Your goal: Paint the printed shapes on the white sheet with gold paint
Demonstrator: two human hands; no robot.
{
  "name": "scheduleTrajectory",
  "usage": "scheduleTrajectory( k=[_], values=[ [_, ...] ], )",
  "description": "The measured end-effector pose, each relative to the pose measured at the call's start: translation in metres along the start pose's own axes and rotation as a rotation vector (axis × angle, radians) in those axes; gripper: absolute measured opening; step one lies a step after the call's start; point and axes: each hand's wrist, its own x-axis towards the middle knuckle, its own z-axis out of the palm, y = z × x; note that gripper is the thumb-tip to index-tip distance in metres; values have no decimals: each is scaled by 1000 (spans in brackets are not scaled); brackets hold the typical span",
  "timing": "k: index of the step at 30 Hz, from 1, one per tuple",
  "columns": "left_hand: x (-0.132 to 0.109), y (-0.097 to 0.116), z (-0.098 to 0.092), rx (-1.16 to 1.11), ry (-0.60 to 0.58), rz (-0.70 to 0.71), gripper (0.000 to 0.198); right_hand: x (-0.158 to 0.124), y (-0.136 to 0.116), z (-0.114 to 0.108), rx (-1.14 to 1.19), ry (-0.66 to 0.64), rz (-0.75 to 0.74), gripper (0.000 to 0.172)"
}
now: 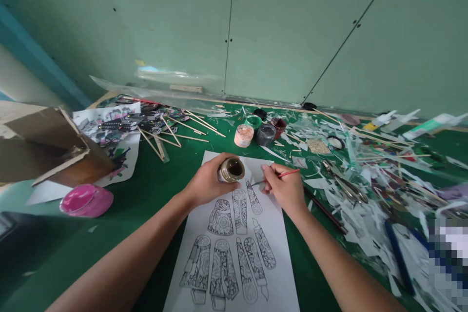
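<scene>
My left hand (206, 180) is wrapped round a small open paint jar (233, 169) with dark brownish paint, tilted a little over the top of a white sheet (223, 265). Black-outlined patterned shapes, like puppet parts, are printed on that sheet. In my right hand (286, 186) is a thin paintbrush (288, 173) with a red handle, pinched between the fingers. Its tip is at the narrow shape (253, 196) near the sheet's top, just right of the jar; I cannot tell whether it touches the paper.
Open jars of peach (243, 135), grey (265, 135), green and red paint stand beyond the sheet. A pink paint tub (87, 200) and a cardboard box (62, 148) are at left, near scattered sticks (197, 124). Paper scraps (332, 204), tools and glue bottles (426, 126) cover the right.
</scene>
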Motion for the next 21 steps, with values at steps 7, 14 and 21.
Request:
scheduleTrajectory(
  k=[7,14,21],
  values=[
    [-1,-2,0,4,-9,-4,50,0,2,0,12,-3,9,43],
    [-1,0,-1,-2,-17,-27,51,0,0,0,32,-10,13,44],
    [-1,-1,0,5,-15,-19,50,0,0,0,28,-7,2,46]
  ],
)
